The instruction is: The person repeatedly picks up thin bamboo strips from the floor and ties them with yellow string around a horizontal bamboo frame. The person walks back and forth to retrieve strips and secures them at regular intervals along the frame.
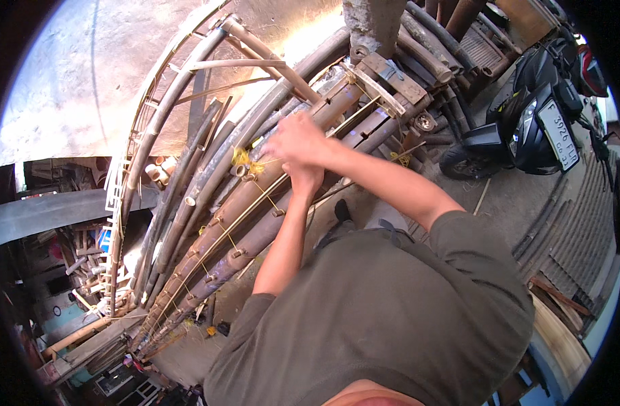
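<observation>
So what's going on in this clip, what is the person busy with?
A person in an olive shirt works with both hands on a bundle of long bamboo poles leaning across a workshop yard. The right hand rests on top of the poles near a thin pale strip running along them; the left hand sits just beneath it, grip unclear. A parked scooter stands to the right.

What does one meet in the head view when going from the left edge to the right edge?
Cluttered shelves in shadow → curved bamboo frame → bundle of dark bamboo poles → left hand and right hand together on the poles → black scooter → corrugated sheets.
</observation>
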Demonstrator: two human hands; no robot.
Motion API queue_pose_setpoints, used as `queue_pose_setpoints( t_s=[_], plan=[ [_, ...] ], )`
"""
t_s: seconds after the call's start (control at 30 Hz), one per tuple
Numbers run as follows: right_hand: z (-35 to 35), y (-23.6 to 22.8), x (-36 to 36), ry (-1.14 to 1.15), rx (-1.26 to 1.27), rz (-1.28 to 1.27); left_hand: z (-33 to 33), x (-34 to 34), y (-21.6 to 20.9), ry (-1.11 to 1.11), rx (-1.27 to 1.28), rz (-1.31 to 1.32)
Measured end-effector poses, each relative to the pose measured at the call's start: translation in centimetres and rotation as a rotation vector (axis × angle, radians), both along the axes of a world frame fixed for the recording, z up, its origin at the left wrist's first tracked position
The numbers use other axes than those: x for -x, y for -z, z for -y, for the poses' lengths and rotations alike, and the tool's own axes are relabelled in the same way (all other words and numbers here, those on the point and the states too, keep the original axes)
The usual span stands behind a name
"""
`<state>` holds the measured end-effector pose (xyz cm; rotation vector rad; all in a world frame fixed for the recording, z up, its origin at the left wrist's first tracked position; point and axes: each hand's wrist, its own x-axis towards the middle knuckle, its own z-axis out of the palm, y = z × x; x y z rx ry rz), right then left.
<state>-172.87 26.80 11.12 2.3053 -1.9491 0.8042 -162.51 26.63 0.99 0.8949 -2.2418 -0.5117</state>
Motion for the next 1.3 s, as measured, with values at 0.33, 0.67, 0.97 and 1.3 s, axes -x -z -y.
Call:
queue_pose_setpoints(
  t_s=[0.33, 0.67, 0.97, 1.3],
  plan=[
    [-5.3, -0.5, 2.8, -0.617, -0.143, 0.684, 0.4, -0.5, -2.1, 0.020, -0.478, 0.201],
    [-15.3, 7.5, -1.0, -0.145, -0.398, 0.337, 11.4, 5.4, -8.9, 0.054, -0.853, -0.398],
    [-18.5, 8.7, 6.5, 0.305, -0.137, 0.719, 15.3, 10.4, -4.9, 0.009, -0.258, 0.906],
    [-13.4, 0.0, 10.0, 0.424, 0.628, 1.926, -3.6, 17.8, -3.5, 0.015, -0.293, 0.361]
  ],
)
